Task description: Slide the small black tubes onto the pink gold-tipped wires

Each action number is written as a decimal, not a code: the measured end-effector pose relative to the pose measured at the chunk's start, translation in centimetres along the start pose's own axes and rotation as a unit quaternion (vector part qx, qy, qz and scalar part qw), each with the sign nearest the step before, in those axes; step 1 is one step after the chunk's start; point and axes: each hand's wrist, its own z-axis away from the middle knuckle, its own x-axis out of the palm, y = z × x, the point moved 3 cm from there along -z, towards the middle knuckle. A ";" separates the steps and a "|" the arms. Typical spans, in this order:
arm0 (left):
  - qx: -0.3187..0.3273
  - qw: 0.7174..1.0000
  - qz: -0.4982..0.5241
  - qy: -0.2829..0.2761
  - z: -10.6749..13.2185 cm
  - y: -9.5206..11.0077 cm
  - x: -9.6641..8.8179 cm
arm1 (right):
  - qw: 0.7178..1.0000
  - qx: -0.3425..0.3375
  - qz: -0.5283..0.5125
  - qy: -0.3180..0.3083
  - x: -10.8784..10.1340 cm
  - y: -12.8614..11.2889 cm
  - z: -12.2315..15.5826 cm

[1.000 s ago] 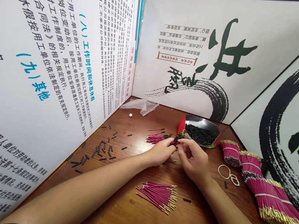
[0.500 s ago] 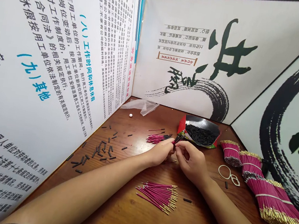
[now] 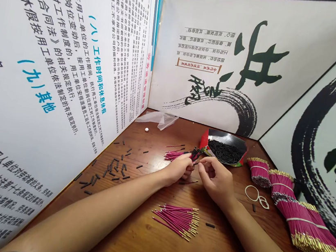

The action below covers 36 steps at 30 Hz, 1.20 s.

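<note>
Single view: a head-worn camera looks forward and down along both forearms [image 3: 108, 205] at the worktop [image 3: 140, 242]. The range is close. The left hand [image 3: 177, 169] and right hand [image 3: 217, 178] lie mid-frame, with printed boards [image 3: 55, 65] closing three sides.

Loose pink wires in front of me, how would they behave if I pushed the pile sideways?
Probably scatter: the wires lie unbound, already fanned out. Likely light and a bit springy, being so thin. They may roll on the smooth table.
</note>
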 end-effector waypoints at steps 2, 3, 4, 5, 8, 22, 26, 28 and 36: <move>0.001 1.000 -0.001 0.003 0.0 0.0 0.0 | 1.000 0.000 0.002 0.002 0.0 0.0 0.0; 0.002 1.000 -0.003 0.005 0.0 0.1 0.0 | 1.000 0.001 0.000 0.001 0.1 0.1 0.0; 0.002 1.000 -0.005 0.007 0.1 0.1 0.1 | 1.000 0.003 -0.002 0.000 0.1 0.1 0.0; 0.003 1.000 -0.008 0.008 0.1 0.1 0.1 | 1.000 0.005 -0.005 -0.002 0.1 0.1 0.1; 0.005 1.000 -0.021 0.012 0.2 0.2 0.3 | 1.000 0.012 -0.014 -0.004 0.1 0.1 0.2; -0.007 0.998 -0.057 0.037 0.2 -0.1 0.3 | 0.999 -0.018 0.007 -0.030 0.3 -0.4 0.0; -0.003 0.998 -0.052 0.033 0.1 -0.2 0.3 | 0.999 -0.016 0.004 -0.027 0.4 -0.3 0.0; -0.005 0.998 -0.047 0.034 0.1 -0.1 0.4 | 1.000 -0.010 -0.005 -0.026 0.3 -0.4 -0.1; -0.013 0.998 -0.042 0.038 0.2 0.2 0.3 | 0.999 0.020 -0.013 0.029 -0.5 -0.2 0.0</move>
